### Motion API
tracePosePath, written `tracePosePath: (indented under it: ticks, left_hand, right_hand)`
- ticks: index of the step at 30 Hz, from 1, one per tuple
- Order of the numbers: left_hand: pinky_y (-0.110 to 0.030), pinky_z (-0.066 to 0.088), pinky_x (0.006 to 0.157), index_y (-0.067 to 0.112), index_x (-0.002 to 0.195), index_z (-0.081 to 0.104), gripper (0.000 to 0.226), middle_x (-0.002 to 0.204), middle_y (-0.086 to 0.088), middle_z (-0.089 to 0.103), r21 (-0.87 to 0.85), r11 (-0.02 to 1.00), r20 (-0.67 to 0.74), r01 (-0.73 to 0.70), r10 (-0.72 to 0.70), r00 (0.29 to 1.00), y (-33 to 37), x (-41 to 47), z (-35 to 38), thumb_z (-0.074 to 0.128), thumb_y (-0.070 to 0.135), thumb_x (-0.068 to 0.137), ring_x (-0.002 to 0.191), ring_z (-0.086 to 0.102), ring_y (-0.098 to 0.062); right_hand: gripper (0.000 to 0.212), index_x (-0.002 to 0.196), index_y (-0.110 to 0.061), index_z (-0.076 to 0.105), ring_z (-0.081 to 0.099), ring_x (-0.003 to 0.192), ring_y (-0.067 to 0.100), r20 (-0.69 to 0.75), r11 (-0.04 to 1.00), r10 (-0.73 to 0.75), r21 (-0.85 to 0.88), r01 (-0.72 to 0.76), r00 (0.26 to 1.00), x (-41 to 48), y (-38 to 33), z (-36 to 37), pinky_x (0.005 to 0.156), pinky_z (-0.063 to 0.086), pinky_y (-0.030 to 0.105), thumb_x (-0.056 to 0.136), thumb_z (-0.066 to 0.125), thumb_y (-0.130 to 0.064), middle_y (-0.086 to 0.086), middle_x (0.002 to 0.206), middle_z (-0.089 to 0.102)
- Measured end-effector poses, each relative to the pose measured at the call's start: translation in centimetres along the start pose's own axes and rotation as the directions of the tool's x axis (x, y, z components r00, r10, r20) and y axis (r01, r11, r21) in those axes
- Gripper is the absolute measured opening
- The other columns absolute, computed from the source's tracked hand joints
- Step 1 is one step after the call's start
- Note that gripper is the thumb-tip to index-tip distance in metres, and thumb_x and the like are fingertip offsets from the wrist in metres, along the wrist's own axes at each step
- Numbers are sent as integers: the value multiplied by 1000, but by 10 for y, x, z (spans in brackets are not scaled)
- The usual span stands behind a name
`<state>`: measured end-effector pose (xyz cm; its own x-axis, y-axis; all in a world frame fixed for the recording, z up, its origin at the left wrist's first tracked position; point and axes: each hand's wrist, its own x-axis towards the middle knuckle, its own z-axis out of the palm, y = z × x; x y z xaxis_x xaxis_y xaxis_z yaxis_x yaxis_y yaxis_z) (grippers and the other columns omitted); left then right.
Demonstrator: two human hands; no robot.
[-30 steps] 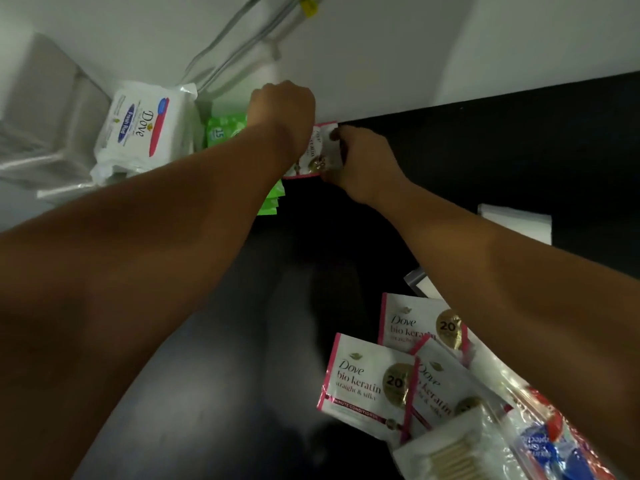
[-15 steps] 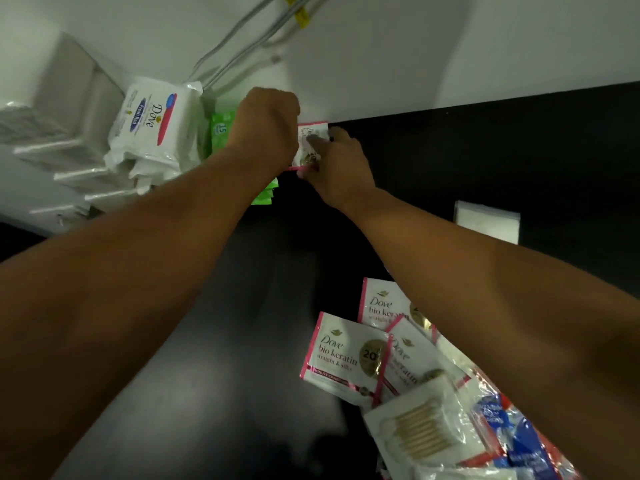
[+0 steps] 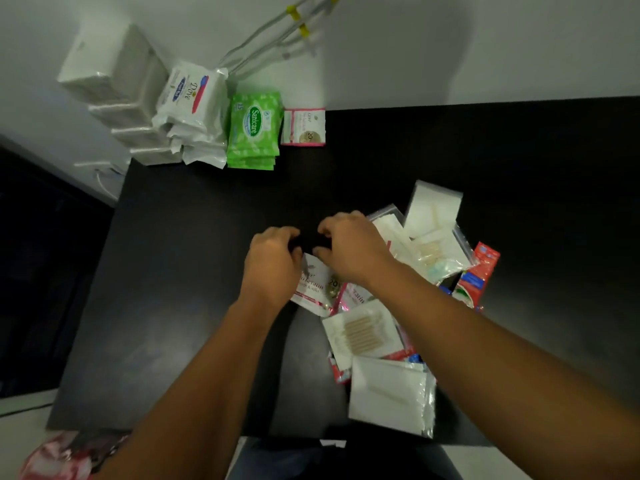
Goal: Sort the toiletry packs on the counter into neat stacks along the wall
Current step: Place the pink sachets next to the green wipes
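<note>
Left hand (image 3: 273, 265) and right hand (image 3: 349, 251): two, both low over the black counter (image 3: 173, 271), knuckles up and fingers curled, meeting at the top corner of a Dove bio keratin sachet (image 3: 315, 285). The right thumb lies at the sachet's upper edge and the left hand covers its left edge. Whether either hand actually pinches it cannot be told.

Loose pile, near edge of counter, right of centre:
- Dove bio keratin sachets: two visible, the one under the hands and a second sachet (image 3: 356, 296) partly tucked beneath the right wrist.
- Cotton swab packs: two, a near swab pack (image 3: 363, 336) and a far swab pack (image 3: 436, 251).
- Plain white packs: two, a near white pack (image 3: 391, 393) in clear wrap and a far white pack (image 3: 434, 209).
- Red packet (image 3: 479, 271): at least one, at the pile's right edge.

Row along the wall, left to right, each touching or just beside the next:
- White wrapped packs (image 3: 117, 81): one stack, four tiers showing.
- Dove wipes (image 3: 192, 109): one stack, count unclear.
- Green Sanicare packs (image 3: 254, 129): one stack, count unclear.
- Wall-side Dove sachet (image 3: 304, 128): lying flat; how many lie under it is unclear.
</note>
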<state>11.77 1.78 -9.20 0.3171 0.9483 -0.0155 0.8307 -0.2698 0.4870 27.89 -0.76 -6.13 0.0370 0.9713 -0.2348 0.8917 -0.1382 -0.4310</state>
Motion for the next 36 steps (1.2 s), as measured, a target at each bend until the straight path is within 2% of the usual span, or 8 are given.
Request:
tracePosePath:
  ticks: [4, 8, 15, 20, 23, 27, 31, 36]
  left_hand:
    - [-29, 40, 94, 16, 129, 61, 54, 124, -7, 59, 41, 984, 110, 174, -178, 978, -5, -42, 10, 78, 31, 80, 115, 52, -27]
    - [-23, 29, 88, 23, 125, 60, 64, 114, 1, 60, 90, 980, 144, 177, -189, 971, -9, -62, 21, 81, 47, 70, 109, 51, -22]
    - [-35, 52, 74, 27, 100, 57, 29, 94, 6, 68, -97, 951, 121, 292, -280, 952, 7, -58, 2, 78, 24, 80, 89, 63, -16]
    - [-28, 56, 73, 25, 99, 62, 21, 84, 4, 70, -264, 928, -23, 262, -278, 960, 7, -13, -19, 71, 13, 86, 74, 67, -11]
    - [-20, 56, 75, 25, 101, 61, 24, 84, 6, 69, -560, 790, -42, 250, -328, 944, 6, 30, -22, 74, 11, 86, 74, 66, -5]
    - [-28, 58, 75, 15, 107, 70, 21, 86, 1, 75, -712, 667, -19, 220, -331, 943, 2, 79, -15, 74, 18, 86, 77, 71, -9]
    - [-20, 55, 72, 17, 109, 68, 22, 90, 5, 74, -547, 815, -106, 191, -294, 950, 13, 122, -14, 69, 21, 88, 76, 69, -6]
    - [-33, 45, 80, 19, 116, 63, 24, 100, -2, 69, 41, 998, -318, 53, -37, 948, 26, 176, -24, 58, 15, 93, 101, 60, -22]
  right_hand:
    - [65, 131, -18, 51, 50, 119, 25, 146, 981, -18, -186, 46, 989, -23, 0, 13, 97, 45, 40, 80, 73, -50, 5, 127, 56]
    - [55, 125, -18, 52, 52, 113, 25, 168, 972, -30, -225, 68, 985, -28, -3, 15, 89, 44, 39, 83, 72, -47, 6, 120, 60]
    - [33, 119, -20, 60, 55, 111, 26, 121, 986, 15, -164, 6, 993, -18, 0, 11, 88, 51, 38, 91, 66, -37, 8, 110, 64]
    - [11, 82, -24, 59, 63, 79, 20, 60, 932, 131, 333, -144, 990, 9, 5, 3, 71, 51, 32, 90, 67, -22, -2, 80, 64]
    - [7, 87, -19, 62, 65, 78, 18, 13, 767, 193, 621, -159, 981, 34, 8, -12, 69, 52, 32, 92, 66, -16, 2, 86, 68]
    - [4, 88, -17, 65, 68, 75, 17, -18, 596, 305, 784, -176, 952, 80, 10, -24, 59, 49, 27, 92, 66, -16, 6, 91, 72]
    - [12, 105, -12, 66, 69, 72, 10, 1, 502, 361, 843, -195, 933, 122, 14, -34, 45, 46, 15, 96, 62, -17, 2, 98, 73]
    - [11, 101, -13, 68, 72, 77, 11, -100, 514, 302, 854, -74, 948, 162, 21, -41, 55, 53, 20, 93, 64, -8, 5, 104, 73]
